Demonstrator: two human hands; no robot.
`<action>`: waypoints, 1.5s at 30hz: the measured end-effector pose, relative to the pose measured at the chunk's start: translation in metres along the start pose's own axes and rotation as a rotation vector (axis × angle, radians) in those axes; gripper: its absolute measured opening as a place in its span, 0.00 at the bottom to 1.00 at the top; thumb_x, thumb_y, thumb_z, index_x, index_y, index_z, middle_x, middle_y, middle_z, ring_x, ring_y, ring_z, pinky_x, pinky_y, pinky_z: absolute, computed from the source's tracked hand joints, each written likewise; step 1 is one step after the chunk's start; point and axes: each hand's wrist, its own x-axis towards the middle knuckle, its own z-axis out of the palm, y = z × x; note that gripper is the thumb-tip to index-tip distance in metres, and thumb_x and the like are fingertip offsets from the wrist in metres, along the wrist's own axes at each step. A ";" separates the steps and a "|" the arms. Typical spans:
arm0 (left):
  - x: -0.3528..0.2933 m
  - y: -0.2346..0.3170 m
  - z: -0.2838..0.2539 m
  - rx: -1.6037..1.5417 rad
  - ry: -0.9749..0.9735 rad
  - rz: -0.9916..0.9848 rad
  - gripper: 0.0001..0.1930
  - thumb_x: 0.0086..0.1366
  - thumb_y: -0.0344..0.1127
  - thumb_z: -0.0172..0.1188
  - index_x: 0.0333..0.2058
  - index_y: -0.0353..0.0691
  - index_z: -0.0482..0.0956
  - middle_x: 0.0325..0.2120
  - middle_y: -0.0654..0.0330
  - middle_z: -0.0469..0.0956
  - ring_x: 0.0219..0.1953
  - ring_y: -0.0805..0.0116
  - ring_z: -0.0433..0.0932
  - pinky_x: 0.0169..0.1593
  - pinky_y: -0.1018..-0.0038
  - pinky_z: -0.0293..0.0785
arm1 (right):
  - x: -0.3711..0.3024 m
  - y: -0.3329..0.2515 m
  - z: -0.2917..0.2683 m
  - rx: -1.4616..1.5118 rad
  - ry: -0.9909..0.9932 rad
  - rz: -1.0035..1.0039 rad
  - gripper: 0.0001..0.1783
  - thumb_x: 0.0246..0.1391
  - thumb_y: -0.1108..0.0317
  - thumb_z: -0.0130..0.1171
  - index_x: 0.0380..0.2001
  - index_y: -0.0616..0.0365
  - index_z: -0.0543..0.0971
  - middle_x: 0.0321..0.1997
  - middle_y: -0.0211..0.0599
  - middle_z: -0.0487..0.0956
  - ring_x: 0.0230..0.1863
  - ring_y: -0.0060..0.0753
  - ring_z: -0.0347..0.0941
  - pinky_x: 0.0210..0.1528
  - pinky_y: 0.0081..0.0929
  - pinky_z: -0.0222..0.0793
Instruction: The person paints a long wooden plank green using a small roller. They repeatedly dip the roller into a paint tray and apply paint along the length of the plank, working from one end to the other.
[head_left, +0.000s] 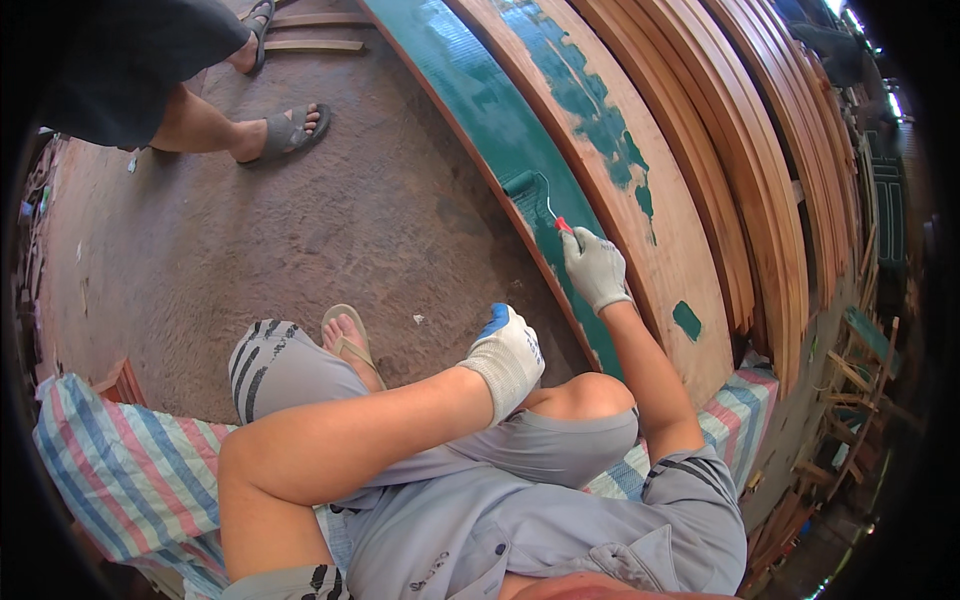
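My right hand (596,268), in a white work glove, is closed round the red handle of a small paint roller (521,184). The roller's green sleeve rests on a long wooden board (470,95) coated with wet-looking green paint. Bare wood shows along that board's near left edge. My left hand (508,350), in a white glove with blue-coated fingers, is curled into a loose fist beside my bent knee. Nothing sticks out of it, and its palm faces away from view. Right of the green board lies a second board (665,260), partly covered in patchy green paint.
Several unpainted boards (740,150) lie side by side farther right. A striped plastic sheet (130,470) spreads under and beside me. At the upper left another person's sandalled foot (285,135) stands on the brown floor (400,200). Wood scraps (850,420) lie at the right.
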 end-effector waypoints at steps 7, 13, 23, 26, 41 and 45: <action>-0.003 0.004 -0.010 -0.015 -0.035 0.013 0.26 0.62 0.53 0.71 0.55 0.49 0.89 0.52 0.56 0.85 0.58 0.57 0.82 0.62 0.54 0.68 | -0.036 0.024 -0.005 -0.010 -0.003 0.047 0.19 0.74 0.49 0.54 0.39 0.51 0.85 0.33 0.53 0.86 0.38 0.62 0.84 0.40 0.58 0.75; -0.004 0.006 0.002 -0.019 0.048 0.005 0.24 0.60 0.54 0.71 0.51 0.47 0.90 0.49 0.56 0.84 0.55 0.57 0.82 0.61 0.56 0.67 | -0.067 0.037 -0.013 0.006 -0.041 0.077 0.20 0.74 0.49 0.54 0.41 0.52 0.85 0.34 0.53 0.87 0.38 0.62 0.85 0.42 0.57 0.76; -0.003 0.007 0.007 -0.008 0.062 0.005 0.17 0.67 0.47 0.67 0.50 0.48 0.90 0.49 0.60 0.85 0.54 0.59 0.82 0.58 0.57 0.68 | -0.062 0.038 -0.007 0.106 0.034 0.027 0.19 0.75 0.50 0.54 0.38 0.52 0.83 0.33 0.52 0.85 0.37 0.63 0.83 0.40 0.58 0.73; -0.002 0.004 0.009 -0.024 0.042 0.006 0.17 0.67 0.47 0.67 0.50 0.48 0.90 0.49 0.60 0.85 0.54 0.59 0.82 0.58 0.58 0.68 | -0.028 0.011 -0.002 0.149 0.022 0.022 0.19 0.74 0.51 0.54 0.37 0.53 0.82 0.35 0.52 0.85 0.40 0.62 0.83 0.41 0.58 0.74; -0.006 0.001 0.000 -0.041 0.034 0.013 0.21 0.63 0.50 0.69 0.50 0.46 0.90 0.49 0.57 0.85 0.54 0.58 0.82 0.60 0.57 0.69 | 0.044 -0.040 0.005 0.150 -0.029 0.036 0.23 0.75 0.48 0.50 0.40 0.53 0.85 0.39 0.56 0.87 0.45 0.65 0.84 0.47 0.60 0.76; -0.007 0.002 -0.006 -0.055 -0.034 0.016 0.22 0.70 0.48 0.68 0.59 0.50 0.88 0.58 0.55 0.86 0.63 0.52 0.81 0.69 0.44 0.66 | 0.022 -0.021 0.009 0.153 0.000 0.025 0.20 0.74 0.50 0.54 0.40 0.54 0.84 0.35 0.55 0.84 0.40 0.65 0.82 0.42 0.58 0.73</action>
